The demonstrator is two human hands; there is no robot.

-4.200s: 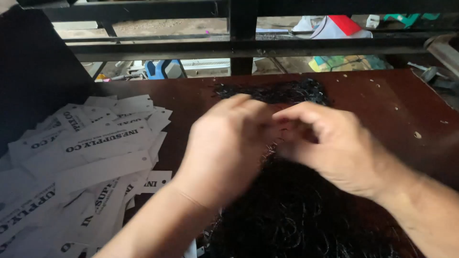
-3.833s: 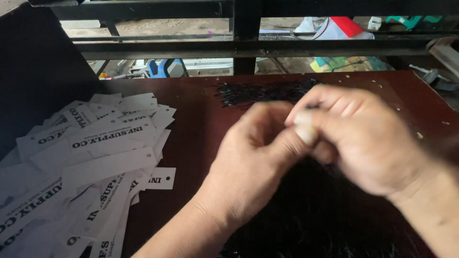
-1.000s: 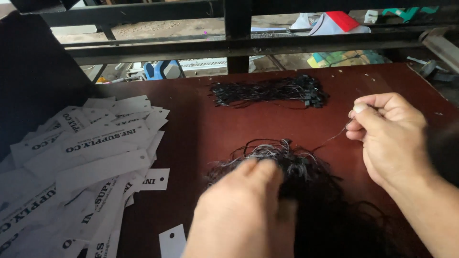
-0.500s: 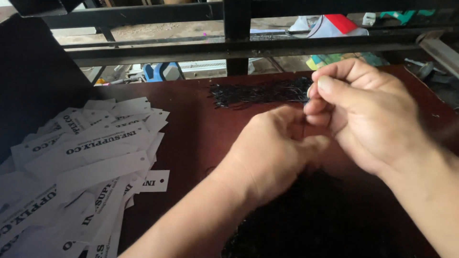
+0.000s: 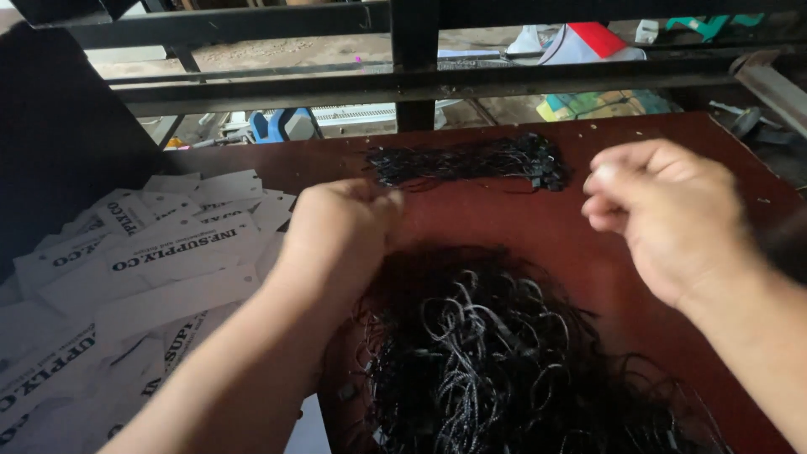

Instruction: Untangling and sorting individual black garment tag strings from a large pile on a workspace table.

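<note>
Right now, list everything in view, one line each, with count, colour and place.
loose cord pile: one tangle, black, near middle of the table
bundled cords: one laid-out bunch, black, far side of the table
paper tags: many, white with black print, heaped at left
table: one, reddish brown
metal bars: several, dark, beyond the table
left hand: closed, above the cord pile's far edge
right hand: fingers pinched, raised at right
</note>
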